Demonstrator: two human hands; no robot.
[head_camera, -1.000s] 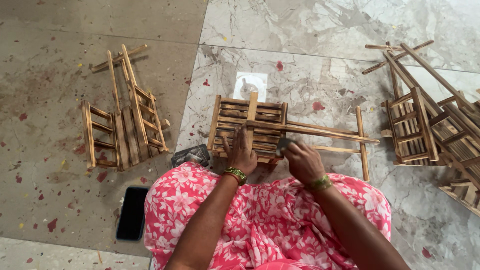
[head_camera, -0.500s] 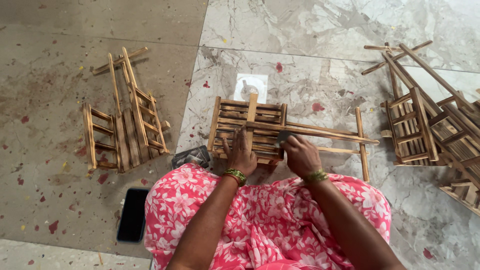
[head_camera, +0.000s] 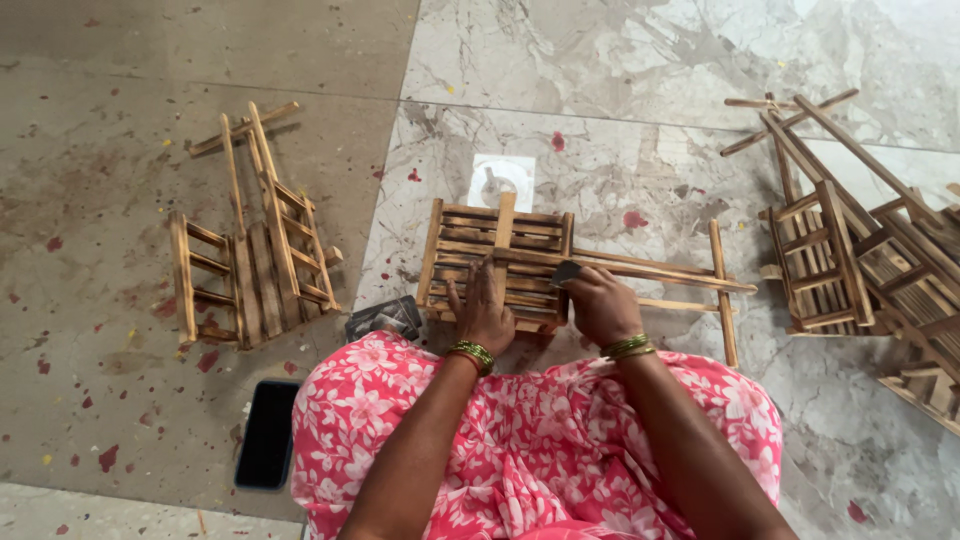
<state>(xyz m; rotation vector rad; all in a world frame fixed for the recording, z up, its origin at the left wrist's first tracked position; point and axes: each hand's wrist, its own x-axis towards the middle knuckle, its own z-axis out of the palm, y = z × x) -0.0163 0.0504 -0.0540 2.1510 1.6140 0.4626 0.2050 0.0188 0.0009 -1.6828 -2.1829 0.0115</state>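
Note:
A small wooden slatted cart (head_camera: 500, 250) with long handle sticks lies on the marble floor right in front of my knees. My left hand (head_camera: 483, 312) rests flat on its slats, fingers spread, pressing it down. My right hand (head_camera: 600, 303) is closed around a small dark grey piece, likely sandpaper (head_camera: 565, 272), held against the cart's right side where the long sticks (head_camera: 660, 272) run off to the right. Green bangles sit on both wrists. My lap is covered by pink floral cloth.
Another wooden cart (head_camera: 250, 250) lies on the floor to the left. A pile of several more carts (head_camera: 860, 250) sits at the right edge. A black phone (head_camera: 268, 432) lies by my left knee, a dark folded sheet (head_camera: 385, 318) near it, a white square paper (head_camera: 502, 180) beyond the cart.
My right hand with the grey piece has shifted left along the cart's sticks, closer to the slatted body. My left hand stays pressed on the slats.

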